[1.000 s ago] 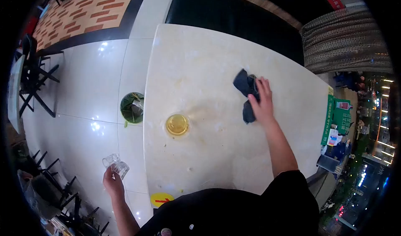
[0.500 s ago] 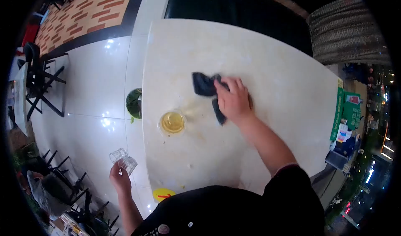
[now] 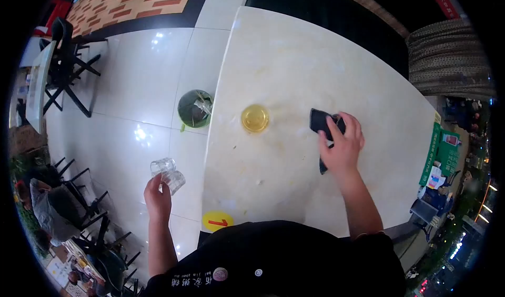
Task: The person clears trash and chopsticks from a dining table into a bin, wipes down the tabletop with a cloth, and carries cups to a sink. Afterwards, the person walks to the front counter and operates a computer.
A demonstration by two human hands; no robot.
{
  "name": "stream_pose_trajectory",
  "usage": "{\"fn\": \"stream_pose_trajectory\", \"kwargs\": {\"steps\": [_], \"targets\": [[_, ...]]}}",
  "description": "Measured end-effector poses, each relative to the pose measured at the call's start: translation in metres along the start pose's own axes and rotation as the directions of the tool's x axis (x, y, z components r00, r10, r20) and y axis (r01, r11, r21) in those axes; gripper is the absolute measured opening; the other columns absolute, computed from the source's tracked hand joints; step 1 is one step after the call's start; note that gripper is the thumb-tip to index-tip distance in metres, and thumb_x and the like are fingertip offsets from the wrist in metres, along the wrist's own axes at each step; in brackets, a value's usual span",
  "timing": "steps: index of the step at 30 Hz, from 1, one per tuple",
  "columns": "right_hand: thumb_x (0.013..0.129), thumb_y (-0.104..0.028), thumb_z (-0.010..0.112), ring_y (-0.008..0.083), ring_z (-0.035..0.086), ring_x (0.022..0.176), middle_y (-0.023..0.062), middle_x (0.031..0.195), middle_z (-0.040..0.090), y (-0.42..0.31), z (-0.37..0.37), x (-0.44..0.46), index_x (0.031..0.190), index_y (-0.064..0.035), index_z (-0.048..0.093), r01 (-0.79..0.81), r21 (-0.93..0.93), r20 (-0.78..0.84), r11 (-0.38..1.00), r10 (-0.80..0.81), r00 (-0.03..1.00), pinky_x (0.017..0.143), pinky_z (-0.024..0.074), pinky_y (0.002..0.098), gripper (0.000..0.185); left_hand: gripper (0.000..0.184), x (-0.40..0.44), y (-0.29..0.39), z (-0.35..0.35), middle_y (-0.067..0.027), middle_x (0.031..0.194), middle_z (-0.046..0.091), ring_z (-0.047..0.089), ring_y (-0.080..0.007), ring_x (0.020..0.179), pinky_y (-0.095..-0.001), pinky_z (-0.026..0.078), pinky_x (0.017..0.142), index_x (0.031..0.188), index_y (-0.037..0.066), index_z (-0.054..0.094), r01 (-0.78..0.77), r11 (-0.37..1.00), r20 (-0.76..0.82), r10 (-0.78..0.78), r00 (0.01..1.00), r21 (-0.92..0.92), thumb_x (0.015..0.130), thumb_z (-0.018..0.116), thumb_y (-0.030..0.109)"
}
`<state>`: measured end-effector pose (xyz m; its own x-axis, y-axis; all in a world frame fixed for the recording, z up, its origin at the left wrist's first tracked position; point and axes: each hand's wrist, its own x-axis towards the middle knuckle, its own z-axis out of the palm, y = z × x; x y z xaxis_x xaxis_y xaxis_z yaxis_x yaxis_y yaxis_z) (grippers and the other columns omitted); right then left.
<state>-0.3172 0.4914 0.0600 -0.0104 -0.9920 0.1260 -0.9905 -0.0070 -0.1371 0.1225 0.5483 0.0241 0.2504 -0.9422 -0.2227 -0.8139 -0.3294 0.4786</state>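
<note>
The drink (image 3: 255,119) is yellow. From it, a nearly black cloth (image 3: 319,120) is at 3 o'clock, see-through glasses (image 3: 176,181) at 8, a yellow sticker (image 3: 211,222) with a red "1" at 7. The table (image 3: 286,192) is creamy white.

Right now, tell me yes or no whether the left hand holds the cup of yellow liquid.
No, the cup of yellow liquid stands on the table, apart from the left hand, which holds clear glasses.

Restaurant interior: yellow number-one sticker (image 3: 218,221) marks dining table (image 3: 294,76); dark bench seat (image 3: 315,5) alongside, black chair (image 3: 62,34) beyond.
</note>
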Motion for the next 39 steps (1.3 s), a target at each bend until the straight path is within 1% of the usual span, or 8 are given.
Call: {"fn": "stream_pose_trajectory", "kwargs": {"steps": [3,5,12,21,27,32,34,39], "targets": [[0.065,-0.028,0.072,0.0347,0.041,0.112,0.0165,0.125,0.040,-0.066,-0.006,0.026,0.123,-0.0085,0.049,0.090,0.517,0.054,0.851,-0.137,0.989,0.093,0.0379,0.0432,0.065,0.023,0.007,-0.003,0.000,-0.0179,0.091,0.062,0.061,-0.0315,0.084,-0.0359,0.048,0.075,0.098,-0.003,0.060,-0.055,0.998,0.013,0.054,0.998,0.034,0.076,0.054,-0.002],[0.065,-0.030,0.072,0.0349,0.043,0.108,0.0166,0.126,0.038,-0.102,0.002,0.040,0.127,-0.0095,0.044,0.125,0.538,0.061,0.833,-0.187,0.980,0.091,0.0404,0.0427,0.071,0.024,0.013,-0.008,0.003,-0.0180,0.091,0.062,0.061,-0.0314,0.083,-0.0364,0.048,0.075,0.099,-0.003,0.059,-0.074,0.997,0.047,0.076,0.996,-0.030,0.075,0.055,-0.002],[0.066,-0.019,0.072,0.0304,0.047,0.106,0.0138,0.116,0.046,-0.125,0.025,0.051,0.127,-0.0083,0.042,0.031,0.451,0.100,0.892,-0.085,0.991,0.090,0.0419,0.0370,0.069,0.025,0.029,-0.043,0.001,-0.0183,0.090,0.062,0.060,-0.0330,0.083,-0.0371,0.048,0.074,0.098,-0.003,0.059,-0.099,0.992,0.022,0.101,0.995,-0.079,0.074,0.054,-0.003],[0.067,-0.025,0.070,0.0340,0.047,0.103,0.0183,0.110,0.048,-0.118,0.034,0.145,0.126,-0.0032,0.040,-0.098,0.354,-0.087,0.930,0.137,0.987,0.090,0.0407,0.0400,0.069,0.023,0.052,-0.073,-0.006,-0.0169,0.088,0.063,0.062,-0.0295,0.082,-0.0349,0.048,0.074,0.097,-0.003,0.060,-0.026,0.986,0.042,0.033,0.999,-0.166,0.076,0.051,-0.005],[0.071,-0.032,0.071,0.0274,0.049,0.109,0.0156,0.117,0.047,-0.111,0.050,0.178,0.130,-0.0072,0.038,-0.216,0.239,-0.039,0.947,0.231,0.972,0.092,0.0414,0.0344,0.072,0.024,0.051,-0.087,0.013,-0.0170,0.089,0.063,0.062,-0.0289,0.082,-0.0341,0.048,0.074,0.098,-0.004,0.059,-0.015,0.976,0.037,0.023,0.999,-0.219,0.076,0.051,-0.005],[0.074,-0.022,0.068,0.0336,0.048,0.108,0.0146,0.117,0.052,-0.063,0.036,0.129,0.116,-0.0051,0.052,-0.072,0.413,-0.215,0.908,0.174,0.961,0.091,0.0404,0.0378,0.048,0.024,0.045,-0.081,0.015,-0.0176,0.089,0.063,0.062,-0.0291,0.082,-0.0344,0.048,0.074,0.098,-0.004,0.059,0.003,0.984,0.095,0.015,0.995,-0.180,0.075,0.052,-0.005],[0.076,-0.012,0.065,0.0339,0.050,0.105,0.0115,0.115,0.055,-0.001,0.040,0.071,0.107,-0.0050,0.059,-0.049,0.272,-0.191,0.961,0.104,0.976,0.091,0.0406,0.0379,0.032,0.025,0.045,-0.080,0.016,-0.0177,0.089,0.063,0.062,-0.0291,0.082,-0.0347,0.048,0.074,0.098,-0.004,0.060,-0.009,0.985,0.109,0.028,0.994,-0.172,0.075,0.052,-0.005],[0.081,-0.021,0.054,0.0350,0.040,0.119,0.0122,0.131,0.045,0.065,0.029,-0.055,0.114,-0.0104,0.058,0.092,0.016,0.057,0.996,-0.093,0.994,0.097,0.0306,0.0487,0.034,0.025,0.046,-0.067,0.022,-0.0183,0.090,0.063,0.061,-0.0311,0.083,-0.0358,0.048,0.075,0.098,-0.003,0.060,-0.101,0.991,0.136,0.112,0.984,-0.090,0.075,0.054,-0.003]]}}
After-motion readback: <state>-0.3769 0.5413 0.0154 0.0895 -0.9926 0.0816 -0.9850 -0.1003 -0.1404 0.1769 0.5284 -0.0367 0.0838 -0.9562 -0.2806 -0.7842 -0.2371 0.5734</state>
